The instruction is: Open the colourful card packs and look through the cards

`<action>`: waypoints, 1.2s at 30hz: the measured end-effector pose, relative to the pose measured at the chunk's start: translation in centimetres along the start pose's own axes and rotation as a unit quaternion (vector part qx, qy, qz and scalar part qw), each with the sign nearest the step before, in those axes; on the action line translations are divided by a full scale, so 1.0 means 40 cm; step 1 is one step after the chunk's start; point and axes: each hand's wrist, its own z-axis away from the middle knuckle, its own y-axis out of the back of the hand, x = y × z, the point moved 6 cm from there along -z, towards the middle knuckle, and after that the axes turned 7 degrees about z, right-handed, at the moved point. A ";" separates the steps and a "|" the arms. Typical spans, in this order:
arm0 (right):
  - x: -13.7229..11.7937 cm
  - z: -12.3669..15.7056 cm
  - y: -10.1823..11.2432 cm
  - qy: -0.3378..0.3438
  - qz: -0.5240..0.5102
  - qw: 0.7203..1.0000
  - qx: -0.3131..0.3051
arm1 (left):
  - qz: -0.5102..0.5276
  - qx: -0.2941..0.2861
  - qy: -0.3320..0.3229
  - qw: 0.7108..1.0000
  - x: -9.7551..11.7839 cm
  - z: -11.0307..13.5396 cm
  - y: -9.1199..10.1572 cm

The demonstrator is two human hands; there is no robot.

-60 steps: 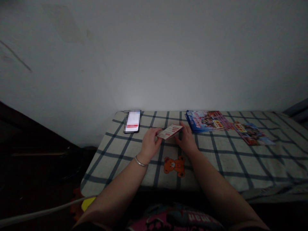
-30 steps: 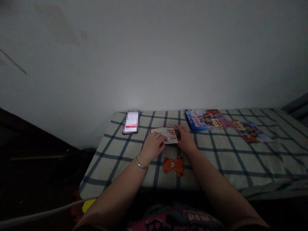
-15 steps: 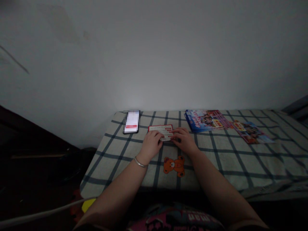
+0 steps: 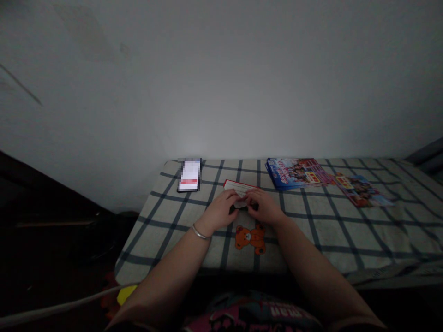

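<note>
A small white card with a red border [image 4: 238,188] is lifted a little above the checked cloth [image 4: 311,226]. My left hand [image 4: 221,211], with a silver bangle at the wrist, pinches its near left part. My right hand [image 4: 265,206] pinches the near right part, fingers curled. The two hands meet at the card's near edge, and the card tilts up away from me. An orange bear print [image 4: 251,238] lies on the cloth just below my hands.
A lit phone [image 4: 189,175] lies at the back left of the cloth. A blue picture box [image 4: 294,173] and a colourful leaflet [image 4: 362,190] lie at the back right. A white wall stands behind. A pale cable [image 4: 51,306] crosses the dark floor at lower left.
The card lay flat under my fingers a second ago. Both hands have drawn together towards me and lifted its near edge, so less of the card shows now.
</note>
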 end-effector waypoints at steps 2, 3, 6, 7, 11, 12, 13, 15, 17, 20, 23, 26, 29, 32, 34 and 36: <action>-0.002 0.001 -0.002 -0.012 -0.011 1.000 -0.010 | 0.001 -0.003 -0.001 1.000 0.001 -0.001 -0.003; -0.002 0.002 -0.003 -0.018 -0.015 1.000 -0.013 | -0.003 0.001 0.004 1.000 -0.001 -0.002 -0.003; -0.001 0.004 -0.007 -0.036 -0.023 0.999 -0.026 | -0.035 0.021 0.024 0.999 -0.009 -0.003 0.002; 0.000 0.005 -0.008 -0.041 -0.026 0.998 -0.031 | -0.049 0.027 0.031 0.998 -0.011 -0.002 0.005; -0.001 0.005 -0.011 -0.045 -0.036 0.998 -0.039 | -0.079 0.025 0.042 0.996 -0.011 -0.001 0.009; 0.000 0.004 -0.011 -0.046 -0.035 0.998 -0.036 | -0.084 0.022 0.041 0.995 -0.009 -0.001 0.009; 0.002 0.003 -0.010 -0.049 -0.031 0.998 -0.031 | -0.088 0.020 0.039 0.995 -0.008 -0.001 0.009; 0.007 0.001 -0.011 -0.053 -0.017 0.998 -0.025 | -0.093 0.019 0.037 0.995 -0.007 0.000 0.007; 0.012 -0.001 -0.012 -0.052 -0.002 0.998 -0.018 | -0.094 0.020 0.033 0.995 -0.008 0.002 0.005; 0.016 -0.002 -0.014 -0.041 0.007 0.999 -0.013 | -0.093 0.019 0.032 0.995 -0.012 0.005 0.001; 0.021 -0.002 -0.015 -0.041 0.011 0.999 -0.008 | -0.092 0.011 0.034 0.995 -0.016 0.007 -0.003; 0.030 -0.001 -0.015 -0.058 0.019 0.998 0.001 | -0.096 0.002 0.035 0.995 -0.018 0.009 -0.006; 0.039 -0.001 -0.016 -0.073 0.034 0.997 0.001 | -0.099 -0.005 0.034 0.995 -0.020 0.011 -0.007; 0.045 -0.001 -0.016 -0.085 0.052 0.995 -0.002 | -0.099 -0.012 0.035 0.994 -0.019 0.012 -0.006; 0.050 0.000 -0.014 -0.097 0.062 0.993 0.002 | -0.098 -0.019 0.040 0.994 -0.018 0.012 -0.005; 0.055 0.001 -0.011 -0.108 0.072 0.991 0.009 | -0.098 -0.025 0.042 0.994 -0.016 0.013 -0.005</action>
